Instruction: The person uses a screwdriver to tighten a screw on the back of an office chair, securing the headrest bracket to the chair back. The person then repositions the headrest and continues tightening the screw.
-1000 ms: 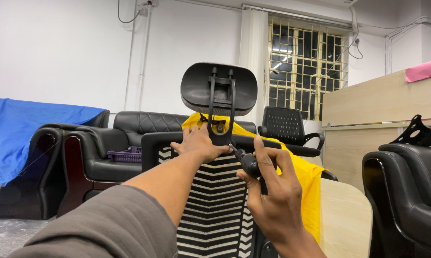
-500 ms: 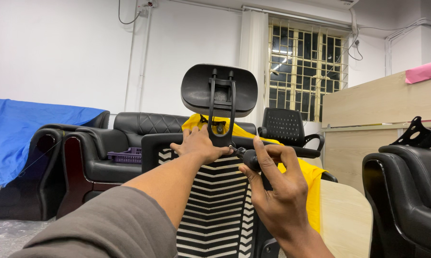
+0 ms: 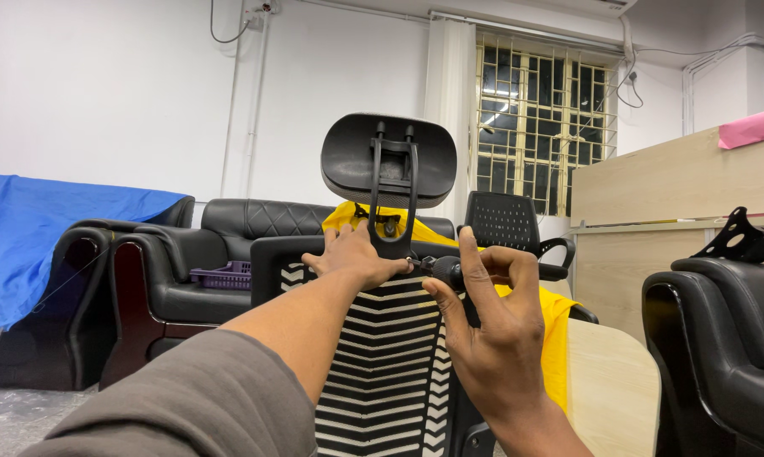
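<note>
1. Fingers of our right hand (image 3: 494, 326) pinch the black screwdriver handle (image 3: 446, 271); we'd keep it square to the screw.
2. Left hand (image 3: 354, 256) lies flat, clamping the headrest bracket (image 3: 394, 199) onto the chair back (image 3: 382, 364).
3. Yellow cloth (image 3: 551, 338) hangs just behind, so we'd watch for snagging.

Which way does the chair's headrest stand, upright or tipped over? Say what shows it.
Upright. The headrest stands on its bracket above the chair back, steadied at the base by the left hand.

Floor (image 3: 27, 415) grey, shiny; black sofas (image 3: 170, 279) stand on it. Wood table (image 3: 610, 381) under yellow cloth (image 3: 555, 338).
</note>
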